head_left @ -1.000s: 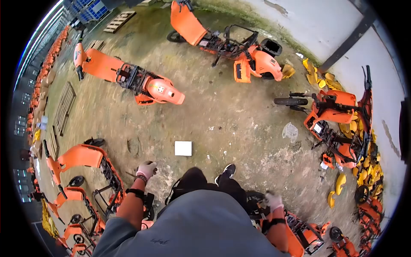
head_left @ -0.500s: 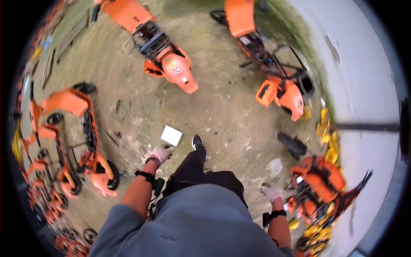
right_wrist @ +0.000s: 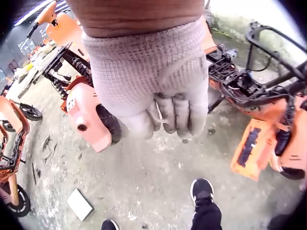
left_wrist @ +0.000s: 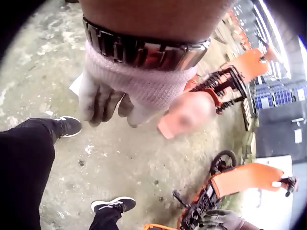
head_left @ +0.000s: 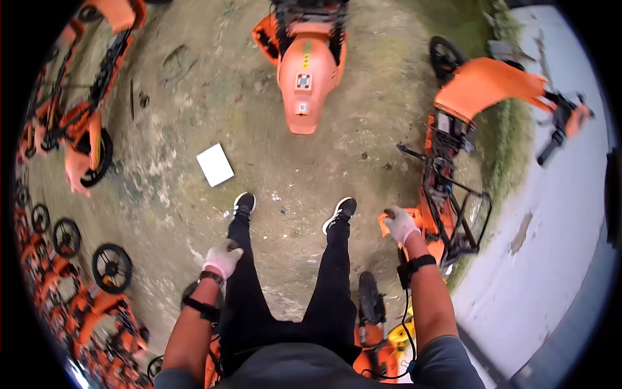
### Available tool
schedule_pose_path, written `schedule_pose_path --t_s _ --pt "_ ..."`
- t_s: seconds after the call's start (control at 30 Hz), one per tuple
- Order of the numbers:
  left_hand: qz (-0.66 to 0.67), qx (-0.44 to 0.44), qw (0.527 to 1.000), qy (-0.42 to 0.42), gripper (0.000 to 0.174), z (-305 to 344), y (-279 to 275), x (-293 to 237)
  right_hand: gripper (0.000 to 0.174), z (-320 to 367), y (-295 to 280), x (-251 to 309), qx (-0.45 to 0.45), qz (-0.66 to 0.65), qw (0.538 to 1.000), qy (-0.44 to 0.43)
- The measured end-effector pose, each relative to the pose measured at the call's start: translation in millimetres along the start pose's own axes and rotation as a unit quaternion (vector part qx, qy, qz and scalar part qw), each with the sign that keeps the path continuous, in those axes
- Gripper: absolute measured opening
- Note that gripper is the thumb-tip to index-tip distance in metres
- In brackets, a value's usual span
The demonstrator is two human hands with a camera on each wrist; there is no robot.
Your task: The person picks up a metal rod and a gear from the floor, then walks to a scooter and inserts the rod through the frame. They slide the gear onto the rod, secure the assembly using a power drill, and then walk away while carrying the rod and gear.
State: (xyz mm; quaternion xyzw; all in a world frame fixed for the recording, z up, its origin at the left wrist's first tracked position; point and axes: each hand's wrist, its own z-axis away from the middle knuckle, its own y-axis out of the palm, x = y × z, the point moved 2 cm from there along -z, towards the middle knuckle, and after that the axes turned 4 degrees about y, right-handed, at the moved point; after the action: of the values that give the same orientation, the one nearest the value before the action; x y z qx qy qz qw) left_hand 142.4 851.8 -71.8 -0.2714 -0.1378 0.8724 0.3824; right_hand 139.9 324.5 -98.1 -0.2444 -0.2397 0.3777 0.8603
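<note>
Both hands wear pale gloves and hold nothing. In the head view the left hand (head_left: 223,257) hangs over the left thigh, and the right hand (head_left: 401,224) appears in front of an orange panel of the partly stripped scooter (head_left: 479,84) at the right. Loosely bent fingers show on the left hand (left_wrist: 124,96) in the left wrist view and on the right hand (right_wrist: 158,91) in the right wrist view. A white rectangular sheet or board (head_left: 215,165) lies on the floor ahead and to the left, apart from both hands.
Straight ahead stands an orange scooter body (head_left: 307,81). Rows of orange scooters (head_left: 97,311) fill the left side, a white wall (head_left: 551,240) runs along the right, and a wheel (head_left: 369,295) is close behind the right leg. The floor is stained concrete.
The view has turned to the right, and the scooters ahead look nearer. The white rectangle has shifted left and up in the view. Both hands stay without anything in them.
</note>
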Motion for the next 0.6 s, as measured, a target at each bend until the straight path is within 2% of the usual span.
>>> schedule_pose_path --t_s 0.03,0.1,0.13,0.17,0.23,0.27,0.37,0.4,0.43,0.5,0.57,0.6 --pt "0.039 -0.005 0.999 -0.038 0.033 -21 33 44 0.036 -42 -8 0 -0.004 0.007 1.0 -0.021" --pt "0.123 -0.07 0.984 -0.104 0.031 -35 75 71 0.037 -113 -10 -5 0.004 0.062 0.997 -0.034" --pt "0.169 -0.033 0.968 -0.182 0.029 -35 81 42 0.038 -141 -6 -8 0.0 0.078 0.996 -0.052" --pt "0.194 -0.058 0.955 -0.215 0.029 -46 109 49 0.038 -172 -3 -11 -0.011 0.092 0.993 -0.071" --pt "0.185 -0.075 0.959 -0.203 0.029 -84 185 89 0.04 -229 23 -32 -0.018 0.097 0.991 -0.085" --pt "0.162 -0.061 0.96 -0.218 0.032 -102 208 80 0.041 -258 35 -43 -0.021 0.09 0.992 -0.087" --pt "0.139 -0.074 0.963 -0.22 0.04 -175 295 111 0.047 -325 76 -71 -0.021 0.105 0.991 -0.076" --pt "0.127 -0.115 0.97 -0.174 0.039 -203 337 152 0.049 -347 89 -79 -0.023 0.117 0.99 -0.072" --pt "0.179 -0.115 0.954 -0.211 0.043 -228 366 175 0.051 -366 100 -90 -0.025 0.133 0.989 -0.066" --pt "0.189 -0.132 0.949 -0.216 0.045 -270 398 181 0.056 -404 126 -124 -0.066 0.187 0.975 -0.098" --pt "0.17 -0.16 0.95 -0.208 0.044 -310 430 211 0.061 -422 130 -116 -0.04 0.139 0.989 -0.03" --pt "0.213 -0.172 0.935 -0.225 0.042 -328 438 211 0.057 -431 134 -113 -0.072 0.133 0.988 -0.035"
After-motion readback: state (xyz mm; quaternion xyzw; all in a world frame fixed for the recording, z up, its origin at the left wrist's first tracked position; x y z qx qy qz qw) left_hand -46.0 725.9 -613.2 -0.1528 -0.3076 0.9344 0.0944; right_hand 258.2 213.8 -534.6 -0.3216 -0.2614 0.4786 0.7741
